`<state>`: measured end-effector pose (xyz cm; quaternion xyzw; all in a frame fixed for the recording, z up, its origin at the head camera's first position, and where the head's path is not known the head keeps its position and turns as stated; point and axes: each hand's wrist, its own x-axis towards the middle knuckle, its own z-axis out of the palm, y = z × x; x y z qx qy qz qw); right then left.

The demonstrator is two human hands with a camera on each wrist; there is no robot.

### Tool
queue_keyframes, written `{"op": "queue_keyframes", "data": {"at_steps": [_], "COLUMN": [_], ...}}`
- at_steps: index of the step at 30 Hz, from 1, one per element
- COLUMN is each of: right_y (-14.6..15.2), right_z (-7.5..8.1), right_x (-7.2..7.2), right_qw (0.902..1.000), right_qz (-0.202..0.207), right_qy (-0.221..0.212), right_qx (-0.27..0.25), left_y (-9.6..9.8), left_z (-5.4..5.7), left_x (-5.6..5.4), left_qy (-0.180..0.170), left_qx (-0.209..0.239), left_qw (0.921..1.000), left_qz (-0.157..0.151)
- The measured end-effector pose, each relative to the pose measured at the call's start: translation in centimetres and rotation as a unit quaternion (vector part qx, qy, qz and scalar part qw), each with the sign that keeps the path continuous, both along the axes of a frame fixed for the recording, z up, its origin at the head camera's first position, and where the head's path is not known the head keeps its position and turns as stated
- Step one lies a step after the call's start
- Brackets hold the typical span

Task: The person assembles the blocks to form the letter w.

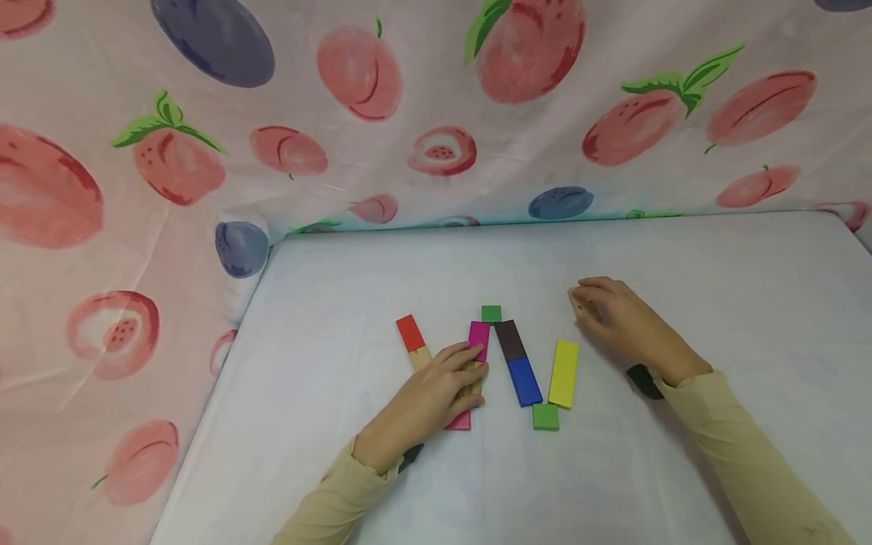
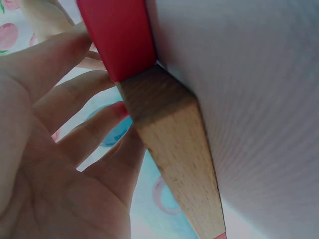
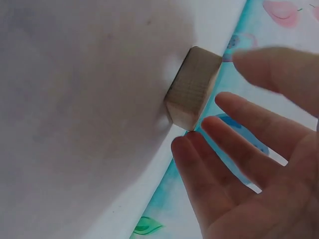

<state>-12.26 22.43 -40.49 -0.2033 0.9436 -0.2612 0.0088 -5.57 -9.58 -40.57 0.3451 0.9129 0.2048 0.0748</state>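
Observation:
My left hand (image 1: 436, 386) lies over the left part of a zigzag of coloured blocks, fingers extended, fingertips at a magenta block (image 1: 479, 333) and a plain wooden block (image 1: 477, 386). A pink block (image 1: 459, 421) shows below this hand. In the left wrist view the fingers pass beside a long wooden block (image 2: 179, 164) that meets a red-looking block (image 2: 119, 40). My right hand (image 1: 616, 314) is at the right, its fingers loosely bent about a small wooden block (image 1: 581, 309). In the right wrist view its fingertips are right at that block (image 3: 193, 84).
Farther left are a red block (image 1: 410, 331) and a wooden block (image 1: 419, 357). Rightward come a green block (image 1: 491, 313), a dark brown block (image 1: 511, 341), a blue block (image 1: 525, 381), another green block (image 1: 546, 417) and a yellow block (image 1: 564, 374). A fruit-print cloth (image 1: 381, 151) hangs behind the white table (image 1: 749, 303).

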Motion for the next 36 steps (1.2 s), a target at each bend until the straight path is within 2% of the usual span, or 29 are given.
{"op": "queue_keyframes", "data": {"at_steps": [4,11,23,28,36], "right_y": [0.06,0.37,0.26,0.29,0.53], "right_z": [0.04,0.06,0.25,-0.05,0.0], "right_x": [-0.2,-0.62,-0.66,-0.75,-0.58], "right_qw": [0.9999,0.9997,0.996,0.9954,0.9949], "right_qz": [0.005,0.007,-0.01,-0.016,-0.037], "right_qy": [-0.011,-0.023,-0.084,-0.087,-0.08], "right_qx": [0.012,-0.005,-0.03,-0.038,-0.05], "left_y": [0.0,0.11,-0.08,-0.21,0.02], "left_z": [0.0,-0.06,0.02,-0.01,-0.1], "left_x": [0.01,-0.09,0.08,0.13,-0.01], "left_qy": [0.004,0.003,-0.004,-0.012,-0.006], "left_qx": [0.001,0.001,-0.004,-0.006,-0.004], "left_qw": [1.0,1.0,1.0,0.9998,1.0], "left_qz": [-0.001,0.0,0.006,0.012,0.005]}}
